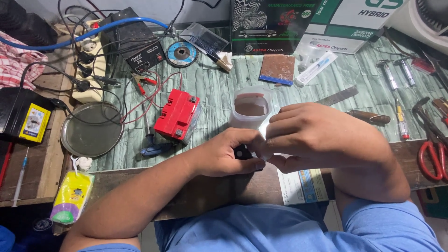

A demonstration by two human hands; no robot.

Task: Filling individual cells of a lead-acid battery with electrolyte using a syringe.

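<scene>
**Both hands closed on a small dark part at the table's near edge**

At the near edge of the table [210, 88], centre of view, the left hand [224, 154] and the right hand [322, 137] meet, fingers curled in and pinching a small black object [243, 151]. Most of that object is hidden behind the fingers; its kind cannot be made out. A pale sliver shows between the two hands, also unclear.

Just beyond the hands, at 12 o'clock, stands a clear plastic cup [250, 108] with brownish contents. At 10 o'clock from the hands lies a red battery [177, 115] with thin wires running off it, and a blue-handled screwdriver [156, 148] sits just beside it. Further out at 9 o'clock rests a round metal tray [92, 129]. At 3 o'clock, red-handled scissors [431, 158] are cut off by the frame edge. A printed card [303, 186] lies partly under the right forearm.

The table carries a green wood-grain covering; its front strip is bare brown wood. Printed boxes [298, 21] stand along the far edge at 12 o'clock, and a black power supply [135, 44] with tangled cables sits at 11 o'clock.
</scene>
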